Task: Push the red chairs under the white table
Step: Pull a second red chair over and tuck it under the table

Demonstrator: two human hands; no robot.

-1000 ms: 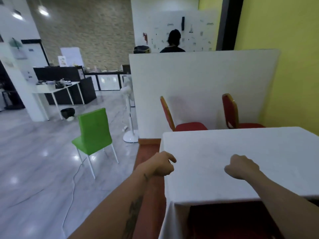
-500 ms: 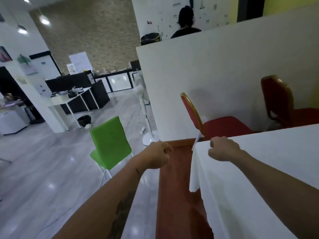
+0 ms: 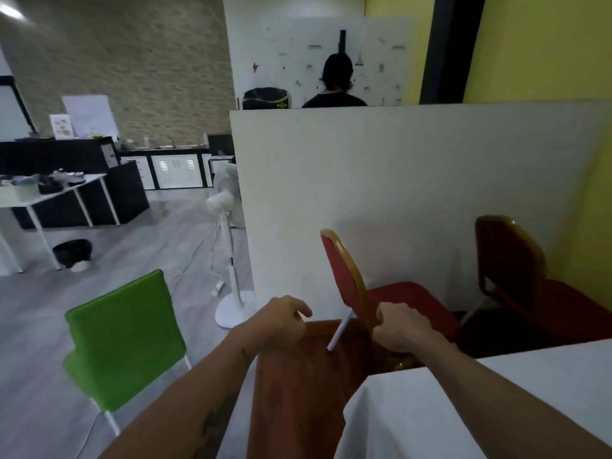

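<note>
Two red chairs with gold frames stand against a white partition. The nearer red chair [image 3: 347, 279] is just ahead of me; the second red chair [image 3: 516, 276] stands further right. The white table [image 3: 480, 409], covered by a white cloth, fills the lower right. My right hand [image 3: 402, 327] is a loose fist beside the nearer chair's back frame, low down; I cannot tell if it touches. My left hand [image 3: 281, 321] hovers left of that chair with fingers curled and empty.
A green chair [image 3: 126, 339] stands close on my left. A white pedestal fan [image 3: 228, 246] is by the partition [image 3: 397, 180] corner, its cord on the grey floor. A person's back shows beyond the partition. A red-brown carpet strip [image 3: 298, 392] runs beside the table.
I have walked forward around the table's left corner. Both hands have left the tabletop and now reach toward the nearer red chair, which looks much closer.
</note>
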